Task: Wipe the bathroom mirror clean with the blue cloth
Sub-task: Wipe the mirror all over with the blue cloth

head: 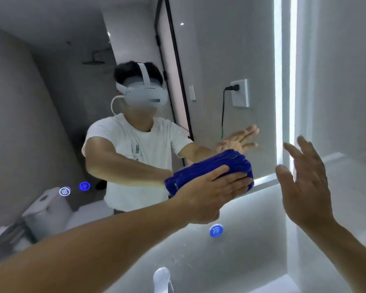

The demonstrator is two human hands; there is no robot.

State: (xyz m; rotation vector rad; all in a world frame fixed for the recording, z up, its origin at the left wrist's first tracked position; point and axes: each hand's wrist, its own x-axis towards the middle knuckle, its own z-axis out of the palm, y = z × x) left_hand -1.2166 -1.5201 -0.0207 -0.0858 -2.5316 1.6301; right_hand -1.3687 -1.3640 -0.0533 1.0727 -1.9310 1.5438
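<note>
While our left hand (209, 193) pressed the folded blue cloth (226, 163) against the mirror (51, 102) near its lower right corner, its fingers (235, 182) lay flat across the cloth. Our right hand (304, 187) hovered just beside it, released, fingers spread and holding nothing.

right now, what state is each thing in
left hand: presses the blue cloth against the mirror, fingers stretched over it
blue cloth: folded thick, on the glass
right hand: open, raised, holding nothing
touch icons: lit
plug: in the reflected wall socket
</note>
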